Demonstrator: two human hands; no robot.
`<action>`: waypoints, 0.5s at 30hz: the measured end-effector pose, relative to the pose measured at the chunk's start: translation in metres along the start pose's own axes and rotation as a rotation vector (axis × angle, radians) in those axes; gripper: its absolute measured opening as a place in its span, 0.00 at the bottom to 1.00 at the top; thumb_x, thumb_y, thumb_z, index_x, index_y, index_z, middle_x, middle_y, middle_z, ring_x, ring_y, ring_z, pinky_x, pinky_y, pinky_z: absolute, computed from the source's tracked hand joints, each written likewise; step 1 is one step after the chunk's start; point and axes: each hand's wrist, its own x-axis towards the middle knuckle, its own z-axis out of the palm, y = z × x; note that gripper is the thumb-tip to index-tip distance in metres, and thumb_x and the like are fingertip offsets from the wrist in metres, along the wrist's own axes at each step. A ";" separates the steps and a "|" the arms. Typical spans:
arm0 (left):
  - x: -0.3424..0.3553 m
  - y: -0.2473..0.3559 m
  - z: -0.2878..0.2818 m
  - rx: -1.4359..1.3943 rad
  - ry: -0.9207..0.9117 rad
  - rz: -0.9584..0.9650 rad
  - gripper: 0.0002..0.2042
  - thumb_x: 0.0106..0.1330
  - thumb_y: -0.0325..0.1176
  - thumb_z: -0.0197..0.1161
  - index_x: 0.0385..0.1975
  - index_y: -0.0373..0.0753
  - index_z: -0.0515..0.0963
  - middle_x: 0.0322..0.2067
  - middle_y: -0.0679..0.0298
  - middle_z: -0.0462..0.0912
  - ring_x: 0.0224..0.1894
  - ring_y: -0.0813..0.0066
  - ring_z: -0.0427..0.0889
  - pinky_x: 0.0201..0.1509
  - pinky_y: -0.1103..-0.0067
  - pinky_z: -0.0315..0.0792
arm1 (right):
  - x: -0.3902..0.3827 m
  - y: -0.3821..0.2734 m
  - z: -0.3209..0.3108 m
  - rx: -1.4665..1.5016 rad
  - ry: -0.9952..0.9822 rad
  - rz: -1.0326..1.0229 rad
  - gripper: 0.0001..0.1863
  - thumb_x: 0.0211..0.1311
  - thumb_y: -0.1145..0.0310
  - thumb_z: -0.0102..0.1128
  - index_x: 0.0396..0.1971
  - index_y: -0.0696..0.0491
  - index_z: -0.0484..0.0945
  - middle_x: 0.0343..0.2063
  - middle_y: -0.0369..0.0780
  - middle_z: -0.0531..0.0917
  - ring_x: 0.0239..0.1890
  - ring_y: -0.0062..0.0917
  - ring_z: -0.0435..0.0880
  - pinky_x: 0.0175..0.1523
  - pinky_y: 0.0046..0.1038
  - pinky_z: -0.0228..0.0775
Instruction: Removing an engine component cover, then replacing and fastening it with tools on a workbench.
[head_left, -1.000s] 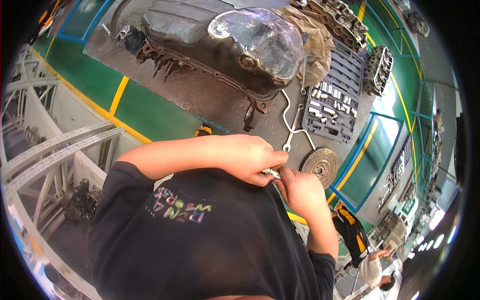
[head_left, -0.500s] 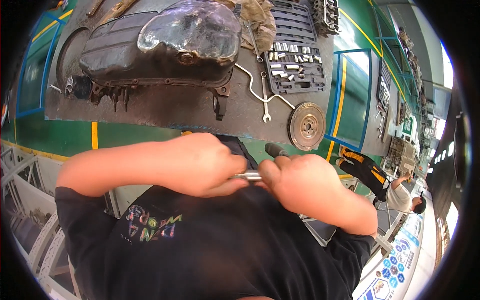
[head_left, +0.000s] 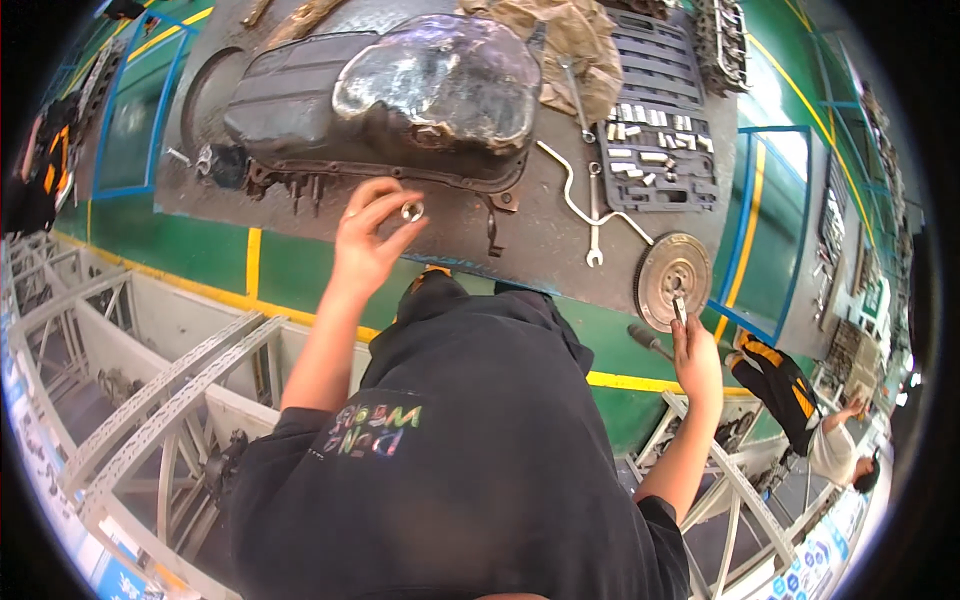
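Note:
My left hand [head_left: 372, 238] is raised in front of the oil pan's near edge, thumb and fingertips pinching a small shiny socket [head_left: 412, 211], its round open end showing. My right hand [head_left: 698, 365] is closed on a ratchet wrench [head_left: 650, 342] near the table's front edge. The wrench's dark grip sticks out to the left of the hand, and a silver bar rises above the fingers over the flywheel [head_left: 655, 282]. The black, oily engine oil pan [head_left: 385, 110] lies on the table [head_left: 455, 235], with a metal bracket at its right corner.
A socket case [head_left: 655, 150] with several sockets lies at the back right. Before it are a combination wrench [head_left: 595, 225] and a bent metal tube [head_left: 572, 195]. Brown cloth [head_left: 580, 60] lies behind another wrench [head_left: 577, 98]. A person [head_left: 800, 400] stands at the far right.
My hands, earlier together at my chest around a silver piece, have moved wide apart and forward. The socket is now in the left hand, the ratchet wrench in the right.

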 end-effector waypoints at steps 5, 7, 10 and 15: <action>0.012 0.008 0.037 0.258 0.169 0.118 0.15 0.54 0.21 0.71 0.42 0.33 0.81 0.41 0.56 0.83 0.45 0.72 0.82 0.49 0.79 0.76 | -0.001 0.104 0.087 0.093 -0.008 0.198 0.17 0.71 0.61 0.49 0.31 0.62 0.72 0.27 0.60 0.76 0.34 0.59 0.74 0.37 0.46 0.67; 0.011 -0.003 0.049 0.266 0.245 0.081 0.14 0.54 0.22 0.71 0.41 0.33 0.82 0.38 0.56 0.85 0.41 0.72 0.85 0.46 0.79 0.77 | -0.010 0.136 0.117 0.111 -0.041 0.266 0.19 0.71 0.60 0.50 0.28 0.63 0.72 0.27 0.60 0.75 0.34 0.60 0.73 0.37 0.47 0.67; 0.010 -0.017 0.060 0.345 0.280 0.184 0.10 0.52 0.22 0.72 0.34 0.34 0.81 0.33 0.57 0.85 0.33 0.65 0.86 0.38 0.76 0.78 | -0.034 0.182 0.162 0.103 -0.054 0.310 0.22 0.72 0.55 0.47 0.29 0.60 0.72 0.22 0.54 0.75 0.28 0.52 0.74 0.35 0.44 0.66; 0.016 -0.013 0.069 0.455 0.265 0.285 0.10 0.53 0.21 0.72 0.35 0.32 0.81 0.35 0.57 0.85 0.35 0.68 0.86 0.41 0.79 0.79 | -0.063 0.222 0.201 0.123 -0.142 0.445 0.26 0.71 0.52 0.45 0.33 0.64 0.75 0.30 0.61 0.78 0.37 0.59 0.77 0.41 0.49 0.68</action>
